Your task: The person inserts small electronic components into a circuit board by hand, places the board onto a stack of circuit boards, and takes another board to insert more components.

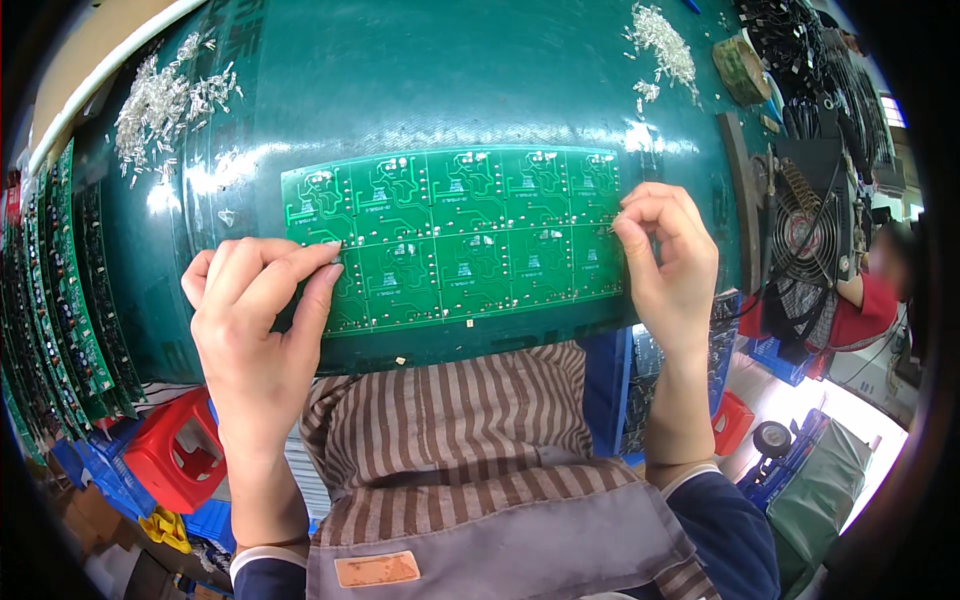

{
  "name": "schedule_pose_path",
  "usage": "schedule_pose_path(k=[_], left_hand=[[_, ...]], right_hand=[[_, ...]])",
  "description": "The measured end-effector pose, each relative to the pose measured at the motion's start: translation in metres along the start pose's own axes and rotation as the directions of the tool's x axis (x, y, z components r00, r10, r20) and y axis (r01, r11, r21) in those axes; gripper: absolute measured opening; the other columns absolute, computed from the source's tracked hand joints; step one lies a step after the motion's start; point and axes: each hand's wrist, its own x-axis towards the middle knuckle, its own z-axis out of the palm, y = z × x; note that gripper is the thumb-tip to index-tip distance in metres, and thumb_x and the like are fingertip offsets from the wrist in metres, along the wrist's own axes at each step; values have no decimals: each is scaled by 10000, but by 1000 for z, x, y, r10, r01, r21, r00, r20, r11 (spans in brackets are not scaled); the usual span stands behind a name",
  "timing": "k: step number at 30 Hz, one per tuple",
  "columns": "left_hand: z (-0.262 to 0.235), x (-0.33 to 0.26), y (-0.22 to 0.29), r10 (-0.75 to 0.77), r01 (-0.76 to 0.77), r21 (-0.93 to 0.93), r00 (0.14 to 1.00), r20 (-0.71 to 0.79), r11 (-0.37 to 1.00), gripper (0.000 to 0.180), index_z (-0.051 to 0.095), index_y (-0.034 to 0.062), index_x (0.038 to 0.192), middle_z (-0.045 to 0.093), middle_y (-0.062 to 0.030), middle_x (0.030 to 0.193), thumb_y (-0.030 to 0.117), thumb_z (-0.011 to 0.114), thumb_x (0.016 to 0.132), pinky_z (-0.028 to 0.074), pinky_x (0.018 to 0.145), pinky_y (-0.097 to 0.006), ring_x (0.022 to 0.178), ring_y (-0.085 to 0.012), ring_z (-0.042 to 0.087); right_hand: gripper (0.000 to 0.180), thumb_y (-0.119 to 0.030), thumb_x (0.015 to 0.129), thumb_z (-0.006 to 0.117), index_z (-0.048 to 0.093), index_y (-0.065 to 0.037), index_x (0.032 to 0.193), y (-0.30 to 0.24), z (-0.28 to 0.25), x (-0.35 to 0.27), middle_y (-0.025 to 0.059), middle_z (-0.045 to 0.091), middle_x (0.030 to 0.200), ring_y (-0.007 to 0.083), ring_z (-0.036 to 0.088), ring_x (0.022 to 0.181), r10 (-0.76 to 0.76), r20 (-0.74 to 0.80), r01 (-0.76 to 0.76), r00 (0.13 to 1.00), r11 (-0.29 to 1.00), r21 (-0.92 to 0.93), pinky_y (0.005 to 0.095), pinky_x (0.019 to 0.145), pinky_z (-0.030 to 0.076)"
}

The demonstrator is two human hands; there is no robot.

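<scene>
A green circuit board panel (450, 225), printed with repeated outlines in two rows, lies flat on the table. Over its left part is my left hand (255, 310), thumb and forefinger pinched close to the board's surface. My right hand (675, 260) is at the board's right edge, its thumb and fingertips also drawn together. Whatever is between the fingertips of either hand is too small to name. Tiny components are set along the board's rows. A small pale part (470, 323) lies just below its near edge, and another loose part (400, 361) sits nearer me.
A heap of small clear parts (165, 110) lies at the far left, a smaller heap (665, 45) at the far right. Upright circuit boards (60, 290) line the left side. A tape roll (740, 70) and fan (805, 235) stand right. Another person's red sleeve (865, 320) shows beyond.
</scene>
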Motion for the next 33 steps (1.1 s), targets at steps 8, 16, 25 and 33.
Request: schedule_pose_path(k=[8,16,25,33], left_hand=[[-2,1,-1,5,-4,-6,1000,22,1000,165,748,91,937,639,-23,833,63,784,778,385,860,-348,807,-208,592],[-3,0,0,5,-5,-16,1000,27,1000,175,747,86,943,637,-32,835,65,784,774,388,861,-353,817,-214,594],[-3,1,-2,-6,7,-40,1000,27,999,170,746,75,939,637,-38,835,61,780,773,395,862,-357,819,-223,597],[-1,-2,-3,-7,8,-87,1000,9,996,177,744,70,942,635,-44,832,55,778,769,410,855,-363,814,-233,597]], right_hand=[[91,44,849,711,632,17,884,1,3,-1,107,643,933,160,618,748,-17,-24,16,1000,999,-35,268,668,515],[106,32,824,735,642,11,871,-4,1,-2,117,648,937,213,655,792,-177,-4,171,984,957,-235,294,689,527],[88,38,815,737,663,16,857,-1,-3,-1,118,663,926,223,669,816,-120,1,119,993,981,-155,308,722,534],[83,48,820,728,663,11,855,-7,4,-4,120,666,915,232,671,827,-177,-24,167,984,958,-234,313,744,533]])
